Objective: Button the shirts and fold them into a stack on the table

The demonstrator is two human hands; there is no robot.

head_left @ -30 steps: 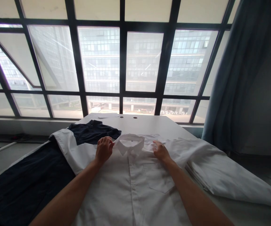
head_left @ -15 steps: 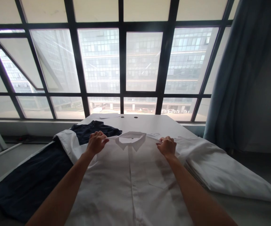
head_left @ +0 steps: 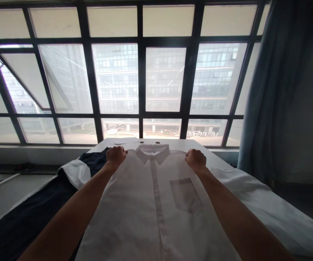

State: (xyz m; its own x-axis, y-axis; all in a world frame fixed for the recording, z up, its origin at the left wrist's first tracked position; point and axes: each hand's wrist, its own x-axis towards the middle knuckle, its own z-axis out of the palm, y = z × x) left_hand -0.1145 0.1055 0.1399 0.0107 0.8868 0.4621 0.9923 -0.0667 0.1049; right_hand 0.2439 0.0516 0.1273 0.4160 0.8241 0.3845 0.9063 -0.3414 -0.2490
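Your left hand (head_left: 116, 155) and right hand (head_left: 196, 158) are both closed on the shoulders of the white shirt (head_left: 142, 195), which stretches between them, collar (head_left: 160, 156) toward the window (head_left: 163, 78). Your curled fingers hide exactly how much fabric each one pinches. The shirt's lower end runs out of view at the bottom, and your forearms cover parts of its sides — whether its underside touches the table (head_left: 178, 143) is hard to tell. Your left hand and arm also block part of the dark clothing (head_left: 93, 159), with white fabric (head_left: 77, 172) beside it. At right, more white cloth (head_left: 259, 195) passes behind your forearm and blurs into shadow. The chest pocket (head_left: 186, 194) lies flat — you can't see into it.
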